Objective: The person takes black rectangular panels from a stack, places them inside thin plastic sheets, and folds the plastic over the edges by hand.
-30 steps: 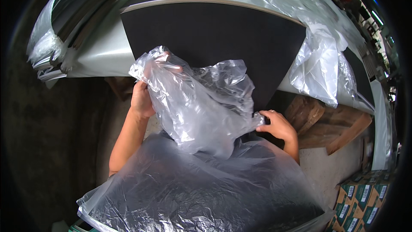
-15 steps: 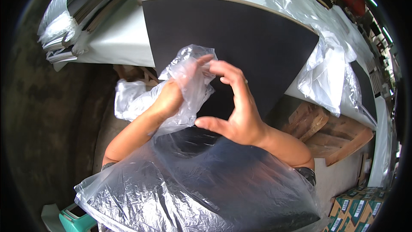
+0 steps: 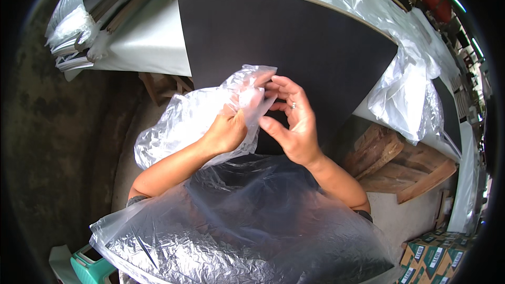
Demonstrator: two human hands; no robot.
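Crumpled clear plastic film (image 3: pixel 184 118) is gathered in my left hand (image 3: pixel 231 129), whose fingers close on it and partly show through it. The loose part hangs off to the left, over the forearm. My right hand (image 3: pixel 297 126) faces it with the fingers curved and the thumb apart, its fingertips beside the film's right edge; whether they touch it I cannot tell. A ring sits on one finger. Beyond both hands lies a large dark board (image 3: pixel 284 37) with a pale edge. Another clear plastic sheet (image 3: pixel 231 231) spreads across the front of my body.
Plastic-wrapped boards (image 3: pixel 113 2) are stacked at far left on a white-covered surface (image 3: pixel 147 47). More clear plastic (image 3: pixel 402 89) drapes over the board's right side. Wooden pieces (image 3: pixel 402 165) lie below it. A green stool (image 3: pixel 92 265) and printed cartons (image 3: pixel 431 257) stand near the lower corners.
My left hand has moved right and slightly down with the film, which now spreads wider. My right hand has come closer to it, its thumb raised nearer the film's edge.
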